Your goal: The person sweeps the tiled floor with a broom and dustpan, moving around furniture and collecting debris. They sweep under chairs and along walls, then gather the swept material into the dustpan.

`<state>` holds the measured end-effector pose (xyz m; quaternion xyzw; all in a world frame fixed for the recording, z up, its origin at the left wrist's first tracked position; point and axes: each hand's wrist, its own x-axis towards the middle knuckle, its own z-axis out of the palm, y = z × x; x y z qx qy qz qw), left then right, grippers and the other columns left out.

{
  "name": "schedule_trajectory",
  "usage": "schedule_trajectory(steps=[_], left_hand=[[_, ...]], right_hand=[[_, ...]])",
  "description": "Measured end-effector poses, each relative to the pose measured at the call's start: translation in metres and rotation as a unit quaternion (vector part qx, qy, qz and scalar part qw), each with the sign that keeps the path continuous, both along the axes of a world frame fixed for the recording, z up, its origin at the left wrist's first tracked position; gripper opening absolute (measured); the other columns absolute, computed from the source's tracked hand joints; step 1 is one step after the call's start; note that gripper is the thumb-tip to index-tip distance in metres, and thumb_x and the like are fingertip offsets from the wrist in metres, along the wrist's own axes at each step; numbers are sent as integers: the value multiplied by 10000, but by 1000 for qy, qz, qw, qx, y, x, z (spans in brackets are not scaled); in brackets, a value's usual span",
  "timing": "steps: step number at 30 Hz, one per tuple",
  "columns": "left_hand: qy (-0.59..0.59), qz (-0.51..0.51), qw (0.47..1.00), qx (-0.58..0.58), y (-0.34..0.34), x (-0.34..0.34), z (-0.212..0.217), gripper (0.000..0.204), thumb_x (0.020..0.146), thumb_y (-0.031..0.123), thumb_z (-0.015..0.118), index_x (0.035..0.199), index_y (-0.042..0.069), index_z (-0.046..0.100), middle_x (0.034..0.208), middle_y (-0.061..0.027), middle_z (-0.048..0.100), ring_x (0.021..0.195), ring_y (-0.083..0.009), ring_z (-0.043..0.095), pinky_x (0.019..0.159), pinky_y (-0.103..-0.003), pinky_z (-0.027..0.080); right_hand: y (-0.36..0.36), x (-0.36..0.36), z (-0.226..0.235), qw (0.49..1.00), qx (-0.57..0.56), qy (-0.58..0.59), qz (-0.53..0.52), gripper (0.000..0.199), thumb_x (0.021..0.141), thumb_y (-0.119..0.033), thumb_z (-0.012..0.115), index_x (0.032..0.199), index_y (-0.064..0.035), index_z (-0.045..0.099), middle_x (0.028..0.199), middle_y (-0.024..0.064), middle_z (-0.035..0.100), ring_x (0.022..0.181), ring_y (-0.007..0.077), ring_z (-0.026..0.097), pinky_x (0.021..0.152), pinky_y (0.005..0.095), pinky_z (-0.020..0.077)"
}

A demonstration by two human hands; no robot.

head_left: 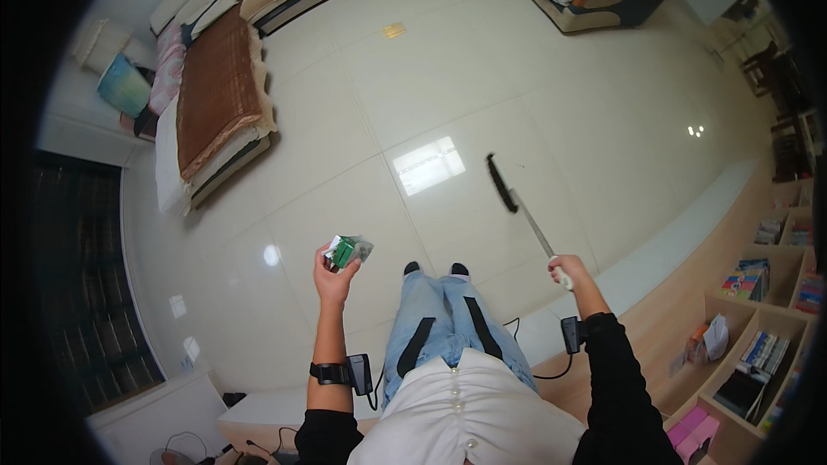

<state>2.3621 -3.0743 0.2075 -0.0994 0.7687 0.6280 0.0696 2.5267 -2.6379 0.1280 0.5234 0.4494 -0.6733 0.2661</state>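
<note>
Daylight is flooding the room evenly; exposure is bright, slightly washed out. A window reflection is glaring off the glossy floor tiles [428, 164], with smaller specular spots nearby. Shadows are staying faint. Fisheye distortion is bending straight edges outward; a black vignette is ringing the frame. Focus is holding sharp centrally.

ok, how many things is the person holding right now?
2. A crumpled green and white packet is in the left hand, raised in front of the body. A long-handled broom is in the right hand, its head on the tiled floor.
</note>
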Motion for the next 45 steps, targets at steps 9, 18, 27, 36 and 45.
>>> schedule_trajectory(steps=[9,18,27,36,45], left_hand=[[-52,102,993,-7,-23,9,-27,504,565,3,671,990,27,402,917,-74,485,840,-150,502,722,-257,427],[-37,120,992,-25,-34,10,-38,519,568,1,671,1009,24,399,942,-84,480,853,-157,499,739,-265,428],[-31,110,992,-47,-33,-12,-34,506,570,17,675,1000,22,410,944,-83,483,858,-158,498,750,-262,420],[-37,73,997,1,-42,-43,-26,510,573,35,673,1012,22,412,949,-81,490,862,-156,501,752,-266,417],[4,153,988,0,-70,-33,-29,516,572,26,674,1015,16,408,967,-94,482,879,-168,497,765,-271,415]], right_hand=[[-61,-73,22,974,-182,23,134,308,617,32,426,921,11,381,605,109,458,399,120,413,323,247,364],[-223,-174,-77,921,-296,-16,254,29,630,10,492,642,36,487,484,84,479,346,117,433,309,234,342],[-18,-121,-87,950,-305,27,66,147,724,-98,497,807,-7,418,701,99,508,385,69,464,298,168,381],[43,-134,-34,999,-9,-39,-8,77,659,-6,447,723,32,426,535,91,453,340,118,405,295,210,379],[-45,-157,32,963,-98,-30,250,255,639,-11,451,893,6,429,673,116,502,461,175,505,390,284,456]])
